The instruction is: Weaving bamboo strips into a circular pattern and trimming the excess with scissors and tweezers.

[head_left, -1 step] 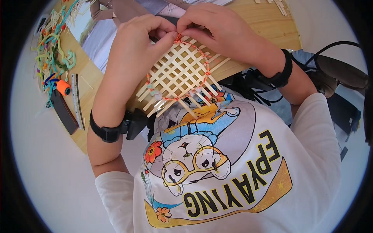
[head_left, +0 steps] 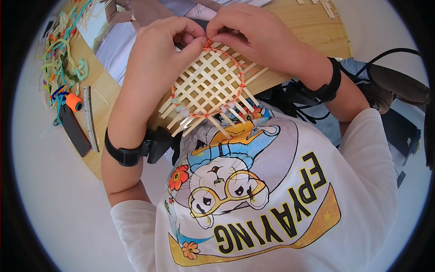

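Observation:
A flat lattice of pale woven bamboo strips (head_left: 206, 81) lies tilted at the table's near edge, close to my shirt. Orange cord (head_left: 243, 85) runs round it in a ring, knotted at several spots, and the strip ends stick out past the ring. At the top of the ring my left hand (head_left: 174, 38) is closed, thumb and fingers pinching the orange cord. Right beside it my right hand (head_left: 247, 31) pinches the cord too, fingertips nearly touching the left ones. The fingers partly hide the knot between them. Small pale beads or charms (head_left: 182, 110) sit along the lower ring.
Tangled coloured yarn (head_left: 61, 59) is heaped at the table's left, by an orange spool-like object (head_left: 74, 102), a ruler (head_left: 90, 118) and a dark flat case (head_left: 74, 131). Loose bamboo strips (head_left: 327, 8) lie at far right. Black cables (head_left: 362, 70) hang beyond the right edge.

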